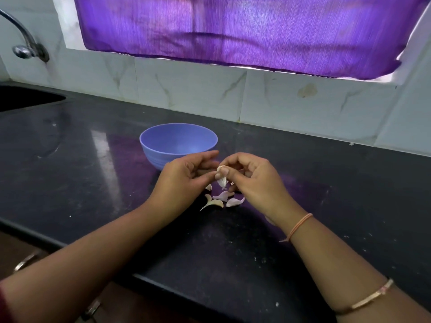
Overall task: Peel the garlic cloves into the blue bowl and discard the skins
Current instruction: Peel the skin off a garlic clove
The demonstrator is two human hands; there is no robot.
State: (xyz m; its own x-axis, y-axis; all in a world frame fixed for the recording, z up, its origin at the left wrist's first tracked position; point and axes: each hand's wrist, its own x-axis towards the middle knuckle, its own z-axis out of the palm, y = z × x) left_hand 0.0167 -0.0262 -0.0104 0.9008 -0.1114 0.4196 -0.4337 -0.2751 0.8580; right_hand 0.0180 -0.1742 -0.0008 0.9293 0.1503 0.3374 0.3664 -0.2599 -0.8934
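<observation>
Garlic cloves, some with loose skin among them, lie in a small cluster on the dark tabletop, toward its middle and back from the near edge, which both my forearms cross. On my right arm a thin bangle sits over that near edge and a thread band circles the wrist. Just above the cluster is the held clove, lifted off the tabletop. My left grip pinches it from the left with thumb and fingertips. My right grip pinches it from the right, thumb and forefinger curled on its upper end, and a pale tail of skin hangs below. Just beyond my hands the blue bowl stands upright, my left fingers covering part of its near rim. Behind it a tiled wall runs along the far edge, with a purple curtain above. At the far left corner a sink is sunk into the tabletop, with a tap on the wall over it.
</observation>
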